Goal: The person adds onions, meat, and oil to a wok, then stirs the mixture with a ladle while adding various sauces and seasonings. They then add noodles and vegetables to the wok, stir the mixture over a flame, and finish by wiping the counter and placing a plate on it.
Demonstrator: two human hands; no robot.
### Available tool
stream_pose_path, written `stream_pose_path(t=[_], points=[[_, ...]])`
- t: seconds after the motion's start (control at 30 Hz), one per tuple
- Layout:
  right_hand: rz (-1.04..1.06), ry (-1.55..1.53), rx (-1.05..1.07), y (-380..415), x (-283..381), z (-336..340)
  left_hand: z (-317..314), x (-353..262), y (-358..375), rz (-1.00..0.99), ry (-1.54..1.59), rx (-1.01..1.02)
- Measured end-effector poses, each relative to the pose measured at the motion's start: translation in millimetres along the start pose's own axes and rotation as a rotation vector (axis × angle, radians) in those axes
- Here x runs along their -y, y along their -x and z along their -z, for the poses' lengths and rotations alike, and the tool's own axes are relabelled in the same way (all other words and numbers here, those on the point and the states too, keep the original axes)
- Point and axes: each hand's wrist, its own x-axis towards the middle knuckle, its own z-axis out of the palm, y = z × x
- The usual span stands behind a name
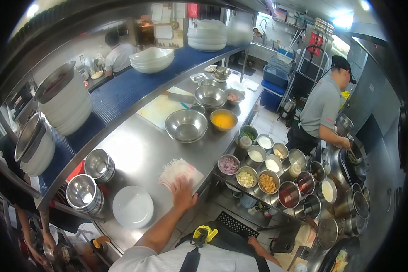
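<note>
My left hand (183, 191) lies on a pale, fringed cloth (181, 174) on the steel counter (127, 133), its fingers spread over the fabric. Left of that hand, a white plate (133, 207) rests near the counter's edge. My right hand (255, 242) hangs low beside my body, partly cut off from sight by my clothing, and its fingers cannot be made out. Beyond the cloth stand a wide empty metal bowl (186, 125) and a bowl of orange-yellow liquid (223, 120).
Stacked metal bowls (82, 192) stand at the left. A cutting board (160, 110) holds a knife. Ingredient containers (268, 182) crowd the right-hand station. A co-worker in grey (319, 102) works by the pans. White bowls (152, 61) sit on the overhead shelf.
</note>
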Motion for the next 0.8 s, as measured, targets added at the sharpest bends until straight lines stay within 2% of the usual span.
stream_pose_path(t=[0.1, 0.2, 0.3, 0.4, 0.47, 0.63, 0.7, 0.77, 0.8], points=[[-0.199, -0.181, -0.007, 11, 29, 25, -1, 1, 0, -0.008, -0.009, -0.007], [-0.136, -0.130, 0.016, 11, 36, 35, -2, 1, -2, -0.014, -0.034, -0.014], [-0.197, -0.118, 0.000, 17, 45, 38, -3, 1, -1, -0.024, -0.055, -0.027], [-0.073, 0.006, 0.044, 4, 5, -7, -6, 2, -1, -0.024, -0.047, -0.023], [0.003, 0.063, 0.065, 19, 26, 22, -7, 3, -1, -0.031, -0.047, -0.034], [-0.187, -0.030, 0.152, 22, 64, 61, -1, -1, -2, -0.004, -0.030, 0.000], [-0.217, 0.025, 0.152, 23, 71, 62, -7, 4, -2, 0.010, -0.042, -0.017], [-0.236, -0.086, 0.040, 21, 65, 43, -25, 12, 1, -0.027, -0.038, -0.030], [-0.308, -0.105, 0.080, 17, 59, 34, -32, 17, 3, -0.051, -0.045, -0.046]])
